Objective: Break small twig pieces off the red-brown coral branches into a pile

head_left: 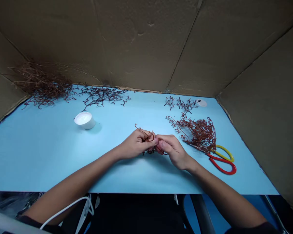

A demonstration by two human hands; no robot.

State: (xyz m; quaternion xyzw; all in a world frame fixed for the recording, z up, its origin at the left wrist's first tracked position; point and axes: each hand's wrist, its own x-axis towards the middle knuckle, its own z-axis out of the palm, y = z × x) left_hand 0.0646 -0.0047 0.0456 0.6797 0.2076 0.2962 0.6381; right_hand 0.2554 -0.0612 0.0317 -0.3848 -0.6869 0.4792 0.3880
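My left hand is closed around a small bunch of reddish-brown branching twigs, whose curled ends stick out above and below the fingers. My right hand meets it at the fingertips, thumb and fingers pinched on the same bunch at its right side. Both hands are just above the light blue tabletop. Close to the right hand lies a tangled pile of similar twigs. Scissors with one red and one yellow handle loop rest with their blades partly under that pile.
A white cup with white contents stands left of centre. Dark branched twigs lie along the back, beside a large brown heap in the left corner. Small sprigs and a white disc lie back right. Cardboard walls enclose the table.
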